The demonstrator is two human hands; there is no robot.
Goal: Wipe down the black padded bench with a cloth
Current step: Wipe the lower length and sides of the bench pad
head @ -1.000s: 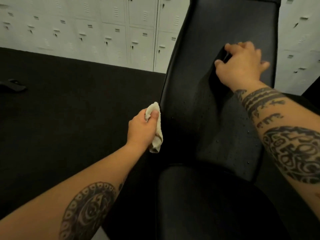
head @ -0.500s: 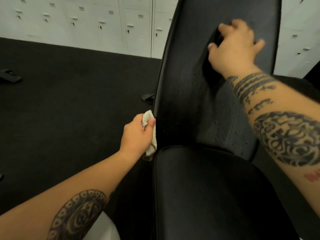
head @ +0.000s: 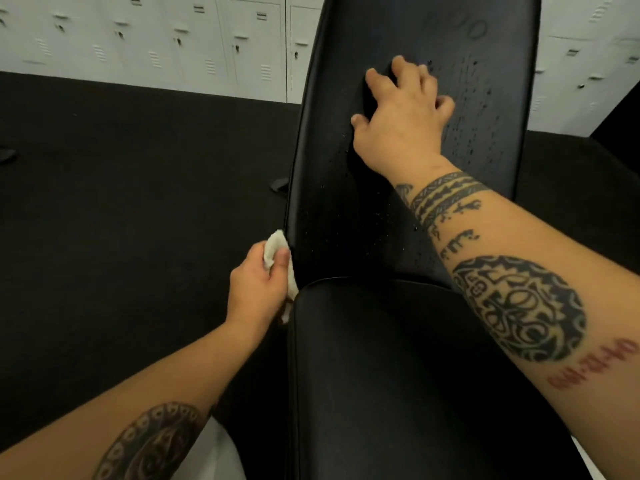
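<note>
The black padded bench has an inclined backrest [head: 329, 168] and a seat pad [head: 381, 375] close below me. Droplets [head: 474, 109] speckle the backrest. My left hand [head: 254, 289] grips a small white cloth [head: 275, 247] against the bench's left edge, right where the backrest meets the seat. My right hand [head: 401, 126] lies on the middle of the backrest with its fingers curled over a dark cloth [head: 375, 95], which is hard to tell apart from the black padding.
Black matting [head: 121, 202] covers the floor on both sides of the bench. A row of white lockers [head: 173, 36] lines the far wall. A bench foot [head: 278, 184] sticks out at the left, and a dark object [head: 5, 155] lies at the left border.
My left hand has slid the white cloth down the bench's left edge to the gap above the seat. My right hand stays on the backrest with the dark cloth.
</note>
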